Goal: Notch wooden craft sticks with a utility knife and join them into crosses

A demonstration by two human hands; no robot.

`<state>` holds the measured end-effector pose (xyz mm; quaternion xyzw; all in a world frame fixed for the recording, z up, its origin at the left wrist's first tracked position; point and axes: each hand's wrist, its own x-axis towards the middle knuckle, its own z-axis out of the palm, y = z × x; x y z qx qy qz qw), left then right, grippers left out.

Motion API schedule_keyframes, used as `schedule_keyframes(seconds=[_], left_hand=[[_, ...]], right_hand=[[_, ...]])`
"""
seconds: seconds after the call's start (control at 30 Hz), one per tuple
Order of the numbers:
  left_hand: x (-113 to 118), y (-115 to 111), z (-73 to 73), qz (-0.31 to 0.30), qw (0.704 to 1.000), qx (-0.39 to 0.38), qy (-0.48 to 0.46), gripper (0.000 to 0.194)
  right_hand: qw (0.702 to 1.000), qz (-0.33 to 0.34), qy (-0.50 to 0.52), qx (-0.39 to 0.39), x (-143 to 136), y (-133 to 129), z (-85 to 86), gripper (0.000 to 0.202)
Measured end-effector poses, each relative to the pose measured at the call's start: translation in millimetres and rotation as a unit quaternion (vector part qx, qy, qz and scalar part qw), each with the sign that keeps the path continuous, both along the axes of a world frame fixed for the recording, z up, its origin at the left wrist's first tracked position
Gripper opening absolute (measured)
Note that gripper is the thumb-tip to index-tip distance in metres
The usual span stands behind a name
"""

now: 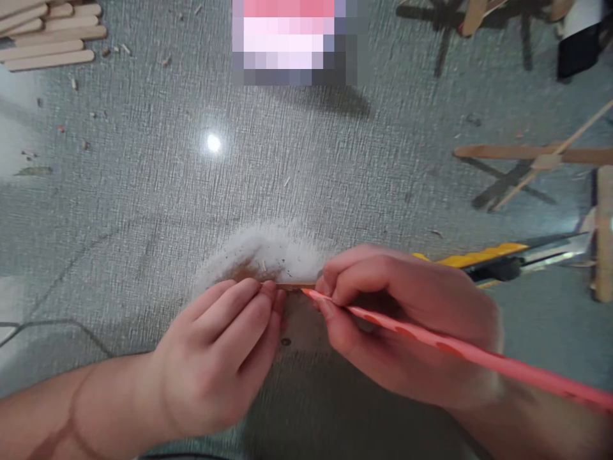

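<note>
My left hand (215,351) pinches a thin wooden stick (297,285), seen nearly edge-on, which spans the gap between my two hands. In my right hand (412,319) is a pink pencil (431,342) with red oval spots, its shaft slanting down to the right. The pencil's tip meets or almost meets the stick's near edge; contact is hard to tell. The far ends of the stick are hidden by my fingers. Just beyond the stick, a whitish patch with brown dust (258,259) marks the table.
Several craft sticks (52,48) are stacked at the upper left. A yellow-and-black utility knife (493,268) lies beyond my right hand. At the right, a crossed-stick piece (546,160) stands near a vertical stick (603,236). A pixelated object (287,45) is at the top. Small scraps dot the grey table (143,147).
</note>
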<state>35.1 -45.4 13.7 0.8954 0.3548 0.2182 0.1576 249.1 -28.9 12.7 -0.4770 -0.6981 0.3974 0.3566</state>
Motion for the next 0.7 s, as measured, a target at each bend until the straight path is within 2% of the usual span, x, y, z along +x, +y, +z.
schedule_keyframes(seconds=[0.37, 0.57, 0.7], left_hand=[[0.9, 1.6, 1.0, -0.004, 1.000, -0.005, -0.013, 0.009], [2.9, 3.2, 2.4, 0.017, 1.000, -0.013, -0.022, 0.009], [0.7, 5.3, 3.7, -0.002, 1.000, -0.014, -0.011, 0.010]], right_hand=[[1.000, -0.015, 0.002, -0.002, -0.9, -0.9, -0.2, 0.018], [0.999, -0.013, -0.028, 0.028, -1.5, 1.0, 0.7, 0.021], [0.997, -0.002, -0.060, 0.052, 0.6, 1.1, 0.8, 0.024]])
